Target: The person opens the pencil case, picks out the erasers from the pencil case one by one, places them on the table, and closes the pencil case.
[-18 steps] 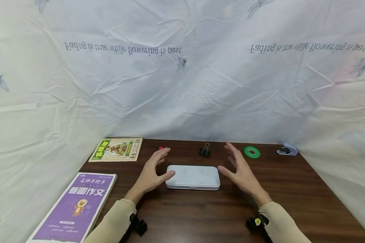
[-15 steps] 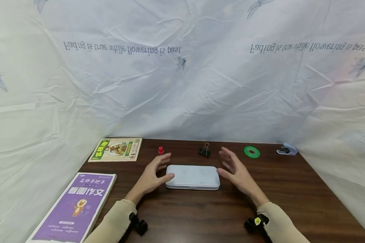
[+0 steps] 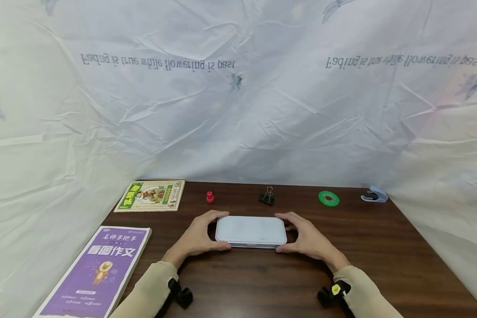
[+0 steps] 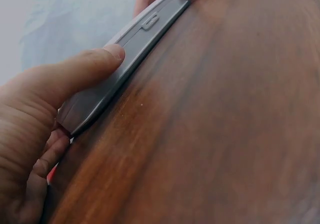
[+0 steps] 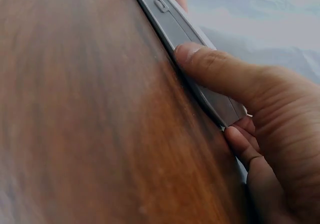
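Far left, a purple workbook [image 3: 97,269] is lying flat at the near corner of the dark wooden table [image 3: 381,256], and behind it a green-and-yellow book [image 3: 151,195] is sitting by the wrinkled white backdrop sheet [image 3: 238,110].

Moving in, the left hand [image 3: 198,236] is gripping the left end of the pale grey-blue tin case [image 3: 251,230]. The fingers are curling round the far edge and the thumb is pressing the near edge. The left wrist view is showing that thumb [image 4: 75,73] lying along the case's side [image 4: 135,43], just short of the small latch [image 4: 150,21].

The case itself is lying flat in the middle of the table, lid closed, so whatever is inside is staying hidden. Behind it, a small red stamp-like knob [image 3: 210,197] and a black binder clip [image 3: 266,197] are standing well apart from it along the back row.

Now the right hand [image 3: 306,238] is mirroring the left, clasping the case's right end with fingers over the far edge and thumb on the near side. The right wrist view is catching the thumb [image 5: 215,68] resting on the case wall [image 5: 175,23].

Further right, a green tape roll [image 3: 328,198] is lying flat, and a light blue stapler [image 3: 374,194] is sitting at the far right corner.
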Demonstrator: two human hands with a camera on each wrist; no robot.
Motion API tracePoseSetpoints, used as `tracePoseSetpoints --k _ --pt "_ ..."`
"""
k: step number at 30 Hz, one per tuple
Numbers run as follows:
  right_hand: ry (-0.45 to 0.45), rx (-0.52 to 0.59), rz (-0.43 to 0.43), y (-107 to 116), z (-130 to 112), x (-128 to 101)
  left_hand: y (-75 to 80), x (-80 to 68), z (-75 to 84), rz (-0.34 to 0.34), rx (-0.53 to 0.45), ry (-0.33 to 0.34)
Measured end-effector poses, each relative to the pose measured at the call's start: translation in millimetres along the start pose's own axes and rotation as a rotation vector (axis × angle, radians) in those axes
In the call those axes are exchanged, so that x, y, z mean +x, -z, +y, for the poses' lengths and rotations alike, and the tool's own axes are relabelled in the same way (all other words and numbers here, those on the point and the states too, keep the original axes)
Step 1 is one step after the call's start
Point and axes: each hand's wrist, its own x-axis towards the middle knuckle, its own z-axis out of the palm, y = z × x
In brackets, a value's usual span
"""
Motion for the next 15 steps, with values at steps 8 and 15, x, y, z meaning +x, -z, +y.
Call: tracePoseSetpoints --k 8,15 --pt "-0.015 0.069 0.012 1.7 4.5 4.5 -0.8 2.6 -0.6 0.019 0.004 -0.003" --pt "-0.055 0.159 -0.019 5.9 7.6 9.5 -2.1 3.1 3.9 0.010 0.011 0.022"
